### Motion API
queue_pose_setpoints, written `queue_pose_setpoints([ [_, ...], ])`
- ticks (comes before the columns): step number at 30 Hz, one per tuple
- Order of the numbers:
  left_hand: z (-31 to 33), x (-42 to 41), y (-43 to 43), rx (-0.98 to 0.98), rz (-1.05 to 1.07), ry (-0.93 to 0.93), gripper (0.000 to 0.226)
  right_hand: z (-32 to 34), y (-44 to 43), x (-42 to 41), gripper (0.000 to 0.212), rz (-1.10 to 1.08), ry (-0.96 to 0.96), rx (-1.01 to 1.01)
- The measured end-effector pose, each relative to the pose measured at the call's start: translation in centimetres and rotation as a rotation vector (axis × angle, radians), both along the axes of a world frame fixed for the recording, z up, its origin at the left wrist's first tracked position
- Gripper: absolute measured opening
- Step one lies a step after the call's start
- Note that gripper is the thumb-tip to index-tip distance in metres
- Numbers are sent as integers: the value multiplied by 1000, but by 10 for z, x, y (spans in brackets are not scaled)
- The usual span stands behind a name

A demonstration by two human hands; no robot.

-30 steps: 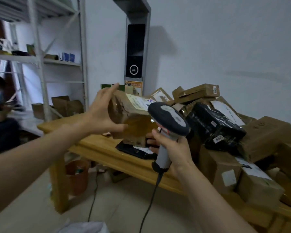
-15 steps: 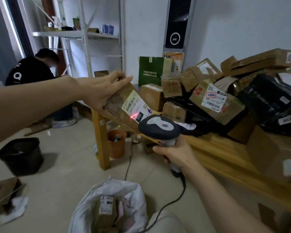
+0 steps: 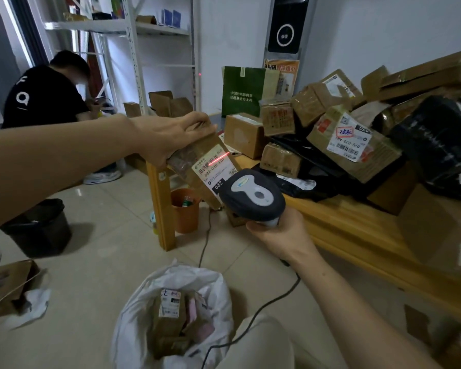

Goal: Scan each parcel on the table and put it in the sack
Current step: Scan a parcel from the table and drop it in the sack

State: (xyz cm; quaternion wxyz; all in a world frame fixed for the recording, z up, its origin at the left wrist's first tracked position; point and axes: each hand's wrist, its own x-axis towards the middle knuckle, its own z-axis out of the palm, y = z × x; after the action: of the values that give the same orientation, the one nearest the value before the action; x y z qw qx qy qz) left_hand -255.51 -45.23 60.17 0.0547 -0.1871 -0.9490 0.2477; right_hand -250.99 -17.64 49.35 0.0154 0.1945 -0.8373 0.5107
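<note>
A: Where is the parcel (image 3: 194, 166) being held?

B: The left hand (image 3: 171, 139) is gripping its top end, fingers curled over the edge. It is holding the parcel tilted in the air just off the desk's (image 3: 343, 225) near left corner, label (image 3: 216, 169) facing the scanner (image 3: 252, 195). The right hand (image 3: 277, 235) is wrapping its fingers round the scanner's handle. Whether a finger is pressing the trigger, I cannot tell.

A: Is the beam landing properly?

B: The red line (image 3: 218, 159) is crossing the label's upper part. Whether it is covering the whole barcode I cannot tell, so I am judging the scan as under way, not confirmed.

A: How should it be done well?

B: By turning the parcel flatter to the scanner head, so the line is running across all the bars, and by holding both hands steady. The left fingers are sitting off the label, which is helping.

A: And afterwards?

B: The sack (image 3: 133, 310) is standing open on the floor below, already holding parcels, so the drop is looking short. The pile (image 3: 351, 145) is waiting along the desk's far edge.
</note>
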Motion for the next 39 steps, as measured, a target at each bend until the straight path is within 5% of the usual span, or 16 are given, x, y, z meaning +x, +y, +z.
queue_pose_setpoints([
  [27, -17, -4, 8, -57, 51, -37, 129, -17, -5, -16, 21, 27, 28, 112],
  [33, -64, 0, -14, 78, 142, -92, 132, -26, -16, -10, 17, 82, -518, -247],
  [39, -200, 19, -42, 394, 437, -225, 106, -71, -34, -12, 13, 34, -934, -499],
])
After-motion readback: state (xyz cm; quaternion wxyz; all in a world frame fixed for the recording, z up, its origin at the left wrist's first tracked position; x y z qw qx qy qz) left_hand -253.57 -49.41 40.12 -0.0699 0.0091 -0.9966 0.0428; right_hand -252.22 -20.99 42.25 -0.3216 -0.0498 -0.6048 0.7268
